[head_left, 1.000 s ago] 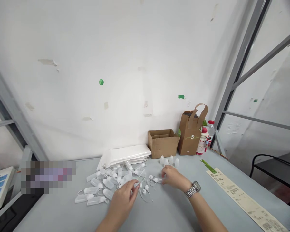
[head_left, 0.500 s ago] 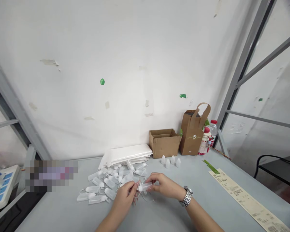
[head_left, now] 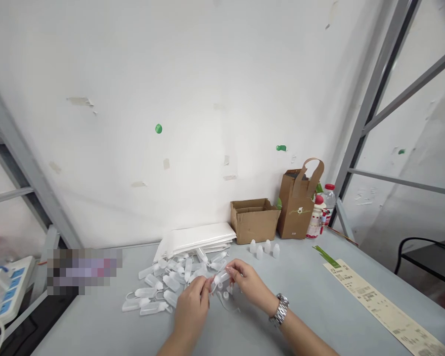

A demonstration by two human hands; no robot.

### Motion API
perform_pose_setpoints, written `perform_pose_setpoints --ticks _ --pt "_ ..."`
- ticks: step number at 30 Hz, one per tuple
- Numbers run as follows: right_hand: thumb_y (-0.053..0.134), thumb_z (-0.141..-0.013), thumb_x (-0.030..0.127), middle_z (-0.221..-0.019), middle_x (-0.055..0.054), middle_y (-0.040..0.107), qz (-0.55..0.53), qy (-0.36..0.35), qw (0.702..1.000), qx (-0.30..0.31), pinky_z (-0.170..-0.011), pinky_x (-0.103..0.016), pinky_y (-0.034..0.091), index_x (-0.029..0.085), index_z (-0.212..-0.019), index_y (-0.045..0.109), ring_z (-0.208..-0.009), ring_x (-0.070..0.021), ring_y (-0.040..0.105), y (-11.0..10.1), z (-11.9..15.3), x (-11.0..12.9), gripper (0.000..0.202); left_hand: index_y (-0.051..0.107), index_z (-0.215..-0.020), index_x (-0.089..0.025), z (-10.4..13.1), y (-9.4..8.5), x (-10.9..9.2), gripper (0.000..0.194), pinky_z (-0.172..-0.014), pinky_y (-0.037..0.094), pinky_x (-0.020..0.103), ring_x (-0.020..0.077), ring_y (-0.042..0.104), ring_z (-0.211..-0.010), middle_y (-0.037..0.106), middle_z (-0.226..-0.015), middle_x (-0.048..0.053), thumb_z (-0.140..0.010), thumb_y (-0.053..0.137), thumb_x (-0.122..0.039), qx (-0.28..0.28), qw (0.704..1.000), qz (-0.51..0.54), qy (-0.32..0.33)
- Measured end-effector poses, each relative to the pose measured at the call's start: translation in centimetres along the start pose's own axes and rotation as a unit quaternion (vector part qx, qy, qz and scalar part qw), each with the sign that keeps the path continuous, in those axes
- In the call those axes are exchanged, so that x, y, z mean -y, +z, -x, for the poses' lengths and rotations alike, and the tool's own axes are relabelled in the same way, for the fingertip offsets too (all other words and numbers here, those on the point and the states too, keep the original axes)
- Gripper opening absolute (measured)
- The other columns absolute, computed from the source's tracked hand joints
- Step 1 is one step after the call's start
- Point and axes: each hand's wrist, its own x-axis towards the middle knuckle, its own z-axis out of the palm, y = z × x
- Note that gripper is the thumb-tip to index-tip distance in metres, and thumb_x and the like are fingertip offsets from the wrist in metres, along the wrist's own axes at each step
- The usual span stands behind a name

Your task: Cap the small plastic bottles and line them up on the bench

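Observation:
A small translucent squeeze bottle [head_left: 222, 278] is held between my two hands above the table. My right hand [head_left: 252, 286], with a metal watch on its wrist, pinches the bottle's far right end. At the opposite end, the fingertips of my left hand [head_left: 193, 299] are closed on the bottle's neck and cap; the exact grip is partly hidden. Under the hands lie a small white cap [head_left: 226, 295] and a thin curved strap [head_left: 228, 307]. To the left spreads a pile of similar bottles [head_left: 169, 283], several with looped straps.
Several small white domed pieces [head_left: 259, 252] stand in front of a cardboard box [head_left: 256, 226]. White flat envelopes [head_left: 198, 237] lie behind the pile. A brown paper bag [head_left: 294, 212], bottles [head_left: 329, 198] and a label strip [head_left: 374, 299] are at right, a power strip [head_left: 13, 289] at left.
My right hand has shifted slightly up, and the bottle is now tilted more, its right end higher. The camera view has moved a little.

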Motion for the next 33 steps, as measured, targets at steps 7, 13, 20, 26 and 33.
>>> perform_pose_setpoints --ticks 7,13,20,26,33 --pt "0.037 -0.082 0.052 -0.061 0.002 0.050 0.004 0.000 0.998 -0.070 -0.061 -0.027 0.039 0.020 -0.073 0.049 -0.061 -0.0150 0.049 1.1 0.0 -0.5 0.035 0.051 -0.061 -0.023 0.2 0.3 0.1 0.034 -0.058 0.039 0.025 0.0162 0.057 -0.057 0.059 -0.058 0.001 -0.085 0.032 -0.039 -0.052 0.998 -0.020 0.009" --pt "0.035 -0.082 0.055 -0.058 0.003 0.044 0.013 0.006 0.995 -0.101 -0.058 -0.027 0.038 0.020 -0.071 0.044 -0.058 -0.0143 0.044 0.2 -0.5 -1.1 0.038 0.055 -0.065 -0.022 0.2 -0.4 0.0 0.036 -0.059 0.041 0.025 0.0151 0.056 -0.055 0.059 -0.058 -0.001 -0.085 0.033 -0.043 -0.037 0.998 0.034 -0.029" --pt "0.043 -0.080 0.055 -0.068 0.001 0.051 -0.036 -0.022 0.999 -0.010 -0.062 -0.026 0.041 0.019 -0.083 0.051 -0.063 -0.0140 0.050 0.2 0.0 -0.7 0.037 0.058 -0.091 -0.023 -0.4 -1.1 -0.4 0.029 -0.073 0.044 0.031 0.0200 0.055 -0.087 0.060 -0.089 0.005 -0.085 0.036 -0.041 0.036 0.993 0.110 0.038" --pt "0.039 -0.083 0.053 -0.057 0.004 0.048 -0.022 -0.007 1.000 0.008 -0.056 -0.024 0.039 0.018 -0.079 0.050 -0.052 -0.0113 0.046 0.7 0.2 -0.8 0.037 0.052 -0.068 -0.020 -0.4 -0.9 -0.6 0.035 -0.064 0.042 0.028 0.0168 0.051 -0.069 0.052 -0.071 0.002 -0.085 0.031 -0.043 0.097 0.985 0.139 0.040" --pt "0.043 -0.084 0.043 -0.067 0.002 0.053 0.016 -0.043 0.998 0.032 -0.062 -0.024 0.040 0.019 -0.087 0.053 -0.063 -0.0127 0.051 0.1 0.8 0.3 0.027 0.045 -0.064 -0.019 -0.8 0.0 0.0 0.045 -0.048 0.039 0.023 0.0102 0.044 -0.047 0.046 -0.056 -0.004 -0.073 0.037 -0.063 0.185 0.929 0.309 -0.090"
